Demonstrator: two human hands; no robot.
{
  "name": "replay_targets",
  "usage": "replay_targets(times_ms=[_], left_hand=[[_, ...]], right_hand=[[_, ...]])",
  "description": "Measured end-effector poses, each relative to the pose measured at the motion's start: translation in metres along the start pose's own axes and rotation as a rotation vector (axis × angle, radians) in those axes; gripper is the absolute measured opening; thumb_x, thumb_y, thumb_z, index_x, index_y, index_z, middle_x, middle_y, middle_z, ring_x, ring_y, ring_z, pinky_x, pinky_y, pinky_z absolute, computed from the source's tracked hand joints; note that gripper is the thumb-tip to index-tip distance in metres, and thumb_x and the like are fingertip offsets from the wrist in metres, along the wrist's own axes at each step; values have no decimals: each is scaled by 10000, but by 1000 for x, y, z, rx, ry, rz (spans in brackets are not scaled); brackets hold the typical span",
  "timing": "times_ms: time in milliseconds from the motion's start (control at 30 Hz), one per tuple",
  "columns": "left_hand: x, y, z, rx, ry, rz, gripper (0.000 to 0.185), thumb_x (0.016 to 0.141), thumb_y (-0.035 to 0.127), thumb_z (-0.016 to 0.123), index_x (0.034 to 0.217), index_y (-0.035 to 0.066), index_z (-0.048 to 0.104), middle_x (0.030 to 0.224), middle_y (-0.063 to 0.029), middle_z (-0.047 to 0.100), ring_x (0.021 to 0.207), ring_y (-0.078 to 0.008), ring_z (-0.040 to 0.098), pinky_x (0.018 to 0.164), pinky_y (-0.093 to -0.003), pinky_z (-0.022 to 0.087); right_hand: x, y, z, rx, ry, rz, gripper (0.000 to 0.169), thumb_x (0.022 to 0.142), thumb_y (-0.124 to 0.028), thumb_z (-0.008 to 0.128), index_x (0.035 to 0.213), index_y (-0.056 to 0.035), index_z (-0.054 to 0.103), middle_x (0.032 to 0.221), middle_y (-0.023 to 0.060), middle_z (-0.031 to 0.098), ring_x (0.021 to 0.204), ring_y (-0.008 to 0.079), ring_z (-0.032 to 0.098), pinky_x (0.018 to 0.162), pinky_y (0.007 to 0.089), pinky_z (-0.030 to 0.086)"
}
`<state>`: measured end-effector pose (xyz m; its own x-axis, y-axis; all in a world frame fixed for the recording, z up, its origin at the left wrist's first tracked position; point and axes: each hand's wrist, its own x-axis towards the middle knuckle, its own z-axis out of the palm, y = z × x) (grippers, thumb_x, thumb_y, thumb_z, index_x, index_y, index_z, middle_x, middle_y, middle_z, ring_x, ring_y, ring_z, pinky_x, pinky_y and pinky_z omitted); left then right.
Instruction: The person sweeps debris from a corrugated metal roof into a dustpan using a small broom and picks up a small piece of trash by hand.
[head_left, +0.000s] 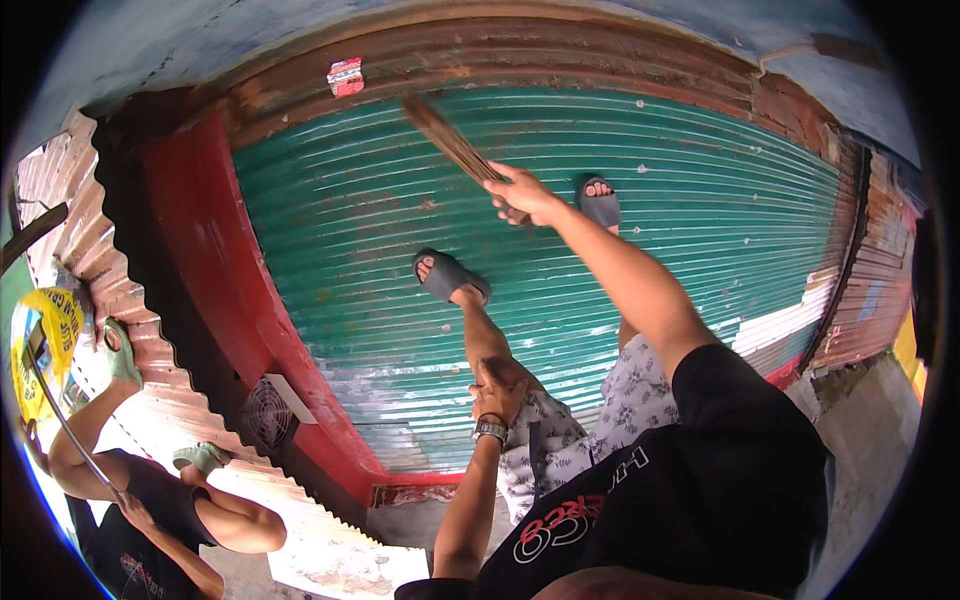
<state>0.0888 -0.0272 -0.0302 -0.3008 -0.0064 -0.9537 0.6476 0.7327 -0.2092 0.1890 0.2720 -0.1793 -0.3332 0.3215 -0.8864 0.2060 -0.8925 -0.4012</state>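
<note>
My right hand (523, 196) grips a bundle of thin brown sticks, a stick broom (454, 146), near its lower end. The broom's far tip looks blurred and points up and left, over the top edge of a green corrugated metal sheet (337, 217). My left hand (497, 397), with a metal watch at the wrist, rests on my bent knee; its fingers lie apart, and I see no object in it. Both my feet, in dark slide sandals (448, 276), stand on the green sheet.
Rusty corrugated sheet (525, 52) borders the top, with a red and white packet (346, 77) on it. Left are a red panel (195, 247), a fan grille (268, 411) and a lower corrugated roof (127, 277). Another person (142, 480) sits there holding a long rod beside a yellow bag (56, 337).
</note>
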Motion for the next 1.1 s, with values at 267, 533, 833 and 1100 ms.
replay_targets(times_ms=[267, 533, 833, 1100], left_hand=[[-1, -3, 0, -6, -4, -1, 1122, 728, 565, 685, 1536, 191, 2, 1203, -315, 454, 975, -453, 627, 864, -462, 522], [-4, -3, -8, -38, -16, 65, 1114, 737, 559, 681, 1535, 188, -1, 1239, -335, 436, 998, -456, 625, 873, -461, 524], [-3, -26, -12, -126, 1, 52, 1115, 734, 572, 673, 1530, 180, -2, 1239, -367, 426, 980, -477, 625, 869, -465, 524], [1, -26, -24, -121, 12, 149, 1105, 734, 571, 674, 1527, 187, 7, 1225, -366, 430, 932, -480, 633, 848, -476, 527]], right_hand=[[11, 10, -51, -172, 360, -108, 570, 953, -250, 586, 1478, -222, 369, 730, 41, 566, 538, 122, 546, 429, 292, 460], [64, -9, -15, -512, 224, -99, 530, 951, -238, 586, 1452, -241, 415, 713, 18, 533, 520, 105, 519, 407, 270, 439], [52, -22, 79, -357, 91, -222, 573, 945, -238, 601, 1474, -234, 380, 759, 43, 575, 520, 112, 523, 417, 282, 457], [140, -37, 105, 52, 52, -142, 493, 929, -207, 592, 1403, -200, 452, 804, 42, 558, 535, 143, 530, 423, 304, 464]])
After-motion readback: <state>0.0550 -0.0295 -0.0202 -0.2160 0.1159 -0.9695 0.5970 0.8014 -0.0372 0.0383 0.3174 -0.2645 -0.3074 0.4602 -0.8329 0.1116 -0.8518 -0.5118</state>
